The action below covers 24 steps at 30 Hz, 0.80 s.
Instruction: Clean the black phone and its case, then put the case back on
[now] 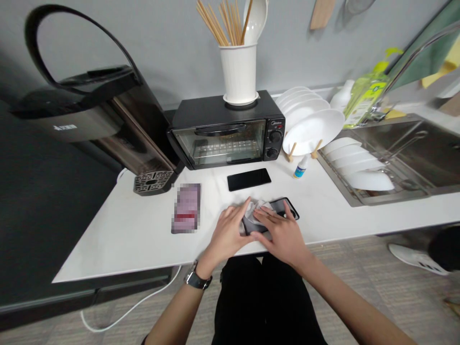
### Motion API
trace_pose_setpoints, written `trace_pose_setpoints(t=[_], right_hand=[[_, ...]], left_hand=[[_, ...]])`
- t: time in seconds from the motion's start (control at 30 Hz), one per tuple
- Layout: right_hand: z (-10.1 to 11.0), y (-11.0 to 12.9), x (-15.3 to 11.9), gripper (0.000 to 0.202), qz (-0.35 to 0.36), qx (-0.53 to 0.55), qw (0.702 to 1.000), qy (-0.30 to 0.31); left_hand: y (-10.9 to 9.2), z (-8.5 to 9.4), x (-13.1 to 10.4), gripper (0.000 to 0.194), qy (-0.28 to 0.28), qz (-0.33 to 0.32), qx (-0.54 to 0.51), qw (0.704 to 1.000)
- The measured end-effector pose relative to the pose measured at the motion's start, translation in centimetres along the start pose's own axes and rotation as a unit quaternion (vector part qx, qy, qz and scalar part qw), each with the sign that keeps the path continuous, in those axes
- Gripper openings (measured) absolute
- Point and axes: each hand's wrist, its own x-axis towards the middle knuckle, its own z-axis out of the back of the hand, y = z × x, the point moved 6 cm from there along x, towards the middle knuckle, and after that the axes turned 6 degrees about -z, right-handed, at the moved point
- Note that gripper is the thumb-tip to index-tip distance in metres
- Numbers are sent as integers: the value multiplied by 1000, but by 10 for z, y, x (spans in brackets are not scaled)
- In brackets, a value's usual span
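On the white bench (pixel 143 249), centre of the frame, one black-rimmed phone or case (pixel 278 206) lies partly under one crumpled tissue (pixel 256 212), the left hand (pixel 228 227) spread at its left end, the right hand (pixel 279 231) open, fingertips pressing the tissue. Wiping seems underway, the next stroke calling for steady pressure. Above, I count one black phone (pixel 249 179), one small bottle (pixel 301 167).

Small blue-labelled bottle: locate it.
Head view, right of centre: the bottle stands on the counter, just in front of the plates, left of the sink.
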Motion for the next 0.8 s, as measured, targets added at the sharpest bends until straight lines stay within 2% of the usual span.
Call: trace_pose_setpoints(t=[0.1,0.17,0.27,0.33,0.4,0.43,0.5,0.57,0.63,0.67,0.73,0.8], right_hand=[[-3,13,-7,56,53,18,998,24],[0,13,-16,48,81,26,995,48],[17,-17,-27,40,71,-12,996,46],[32,-44,-29,39,44,-66,997,3],[38,-58,-28,41,9,-114,992,-45],[36,-55,-26,44,-5,-125,990,-59],[23,-35,-23,53,-9,-113,992,-57],[6,-5,-22,59,23,-62,998,-21],[-1,10,-21,59,50,-23,998,11],[0,7,-21,57,52,-18,998,18],[11,-15,-21,48,26,-44,999,2],[25,-39,-21,44,-22,-90,995,-44]], left_hand=[[0,1,0,113,-2,3,-5,1000],[-1,1,-1,114,-5,0,-15,1000],[-3,1,-1,120,-7,2,-22,1000],[-4,1,0,121,-8,6,-19,1000],[-5,0,2,119,-7,8,-15,1000],[-6,0,2,118,-6,8,-13,1000],[-7,-1,2,115,-3,5,-8,1000],[-7,-2,1,113,-2,-1,-4,1000],[-6,-2,0,113,-4,-2,-1,1000],[-6,-1,0,113,-3,-1,-1,1000],[-6,-1,0,115,-2,3,-2,1000],[-6,-1,1,117,1,6,-6,1000]])
